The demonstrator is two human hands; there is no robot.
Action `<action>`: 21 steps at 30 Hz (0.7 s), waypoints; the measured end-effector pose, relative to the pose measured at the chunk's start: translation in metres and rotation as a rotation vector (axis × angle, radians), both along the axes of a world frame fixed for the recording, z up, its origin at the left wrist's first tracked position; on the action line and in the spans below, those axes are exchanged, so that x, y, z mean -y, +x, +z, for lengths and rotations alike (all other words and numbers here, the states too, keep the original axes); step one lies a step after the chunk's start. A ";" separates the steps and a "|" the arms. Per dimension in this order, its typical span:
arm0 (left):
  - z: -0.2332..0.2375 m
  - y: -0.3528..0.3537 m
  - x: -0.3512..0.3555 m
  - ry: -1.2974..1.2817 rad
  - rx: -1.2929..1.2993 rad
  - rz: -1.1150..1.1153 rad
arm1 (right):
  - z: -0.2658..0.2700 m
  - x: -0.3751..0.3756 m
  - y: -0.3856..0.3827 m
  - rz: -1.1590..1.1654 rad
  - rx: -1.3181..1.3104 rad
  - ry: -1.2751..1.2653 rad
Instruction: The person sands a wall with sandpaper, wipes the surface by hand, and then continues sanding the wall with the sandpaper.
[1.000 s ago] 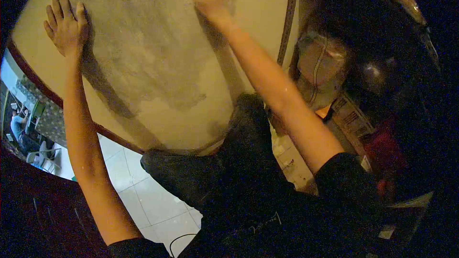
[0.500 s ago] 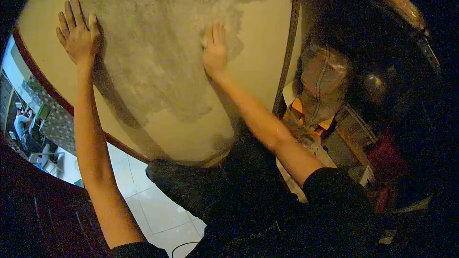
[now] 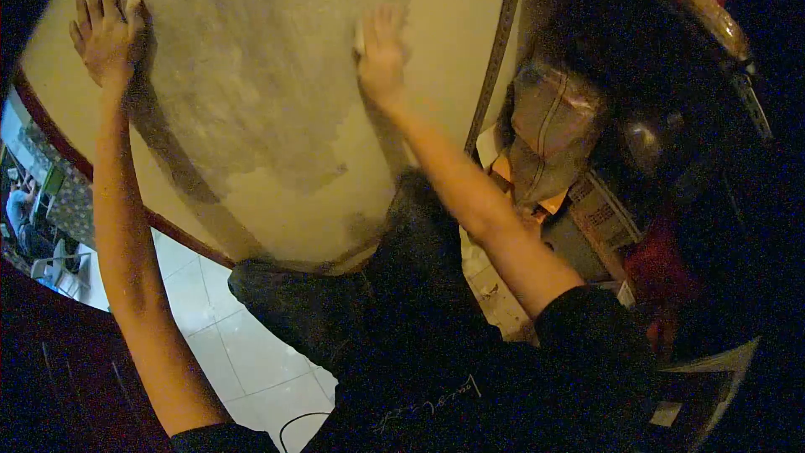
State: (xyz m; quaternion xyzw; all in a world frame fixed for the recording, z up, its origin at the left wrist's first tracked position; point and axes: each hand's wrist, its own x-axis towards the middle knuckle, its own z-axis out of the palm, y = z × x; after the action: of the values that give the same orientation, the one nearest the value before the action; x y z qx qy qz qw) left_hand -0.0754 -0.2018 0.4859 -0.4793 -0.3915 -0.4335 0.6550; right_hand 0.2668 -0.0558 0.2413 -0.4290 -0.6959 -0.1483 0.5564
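A broad cream panel with a large grey, patchy area lies in front of me. On its left part my left hand rests flat, fingers spread and dusty, with nothing in it. My right hand presses against the grey area near its right edge, fingers together and pointing away from me, blurred by motion. A pale edge of something shows along the left side of those fingers; I cannot tell what it is.
A dark perforated strip borders the panel on the right. Beyond it are a clear plastic-wrapped bundle and a crate. White floor tiles show below. Far left, a person is near a white chair.
The view has shifted, so the panel and both arms appear moved, mostly leftward and up. My right hand stands higher on the panel; my left hand stays flat on it.
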 end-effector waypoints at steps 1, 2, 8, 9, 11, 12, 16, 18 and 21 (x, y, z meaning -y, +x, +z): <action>-0.002 -0.003 0.007 0.012 -0.002 -0.001 | -0.029 0.051 -0.001 0.070 -0.028 0.210; -0.001 -0.003 0.009 0.004 0.005 -0.003 | -0.055 0.063 0.000 0.085 -0.020 0.164; 0.007 -0.001 0.008 -0.014 0.023 0.013 | -0.045 0.057 -0.015 -0.002 -0.099 0.179; 0.009 -0.004 0.008 -0.004 0.026 0.029 | -0.018 0.053 -0.020 -0.021 -0.146 0.179; 0.012 -0.005 0.017 -0.010 0.035 0.031 | 0.049 0.046 -0.029 -0.019 -0.226 0.286; 0.012 -0.003 0.018 -0.023 0.036 0.026 | 0.091 0.045 -0.027 0.004 -0.221 0.327; 0.010 0.008 0.013 0.001 0.002 -0.072 | 0.098 0.038 -0.011 0.047 -0.213 0.346; 0.010 0.007 0.008 -0.013 0.021 0.076 | 0.084 0.037 -0.003 0.070 -0.208 0.334; 0.002 0.021 0.015 0.020 0.027 -0.074 | 0.071 0.044 0.008 0.103 -0.187 0.335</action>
State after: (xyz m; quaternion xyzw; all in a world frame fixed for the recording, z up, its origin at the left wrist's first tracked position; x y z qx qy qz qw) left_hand -0.0548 -0.2170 0.4882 -0.4811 -0.3782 -0.4676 0.6378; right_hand 0.2745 -0.1002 0.3121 -0.3061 -0.6278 -0.1929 0.6892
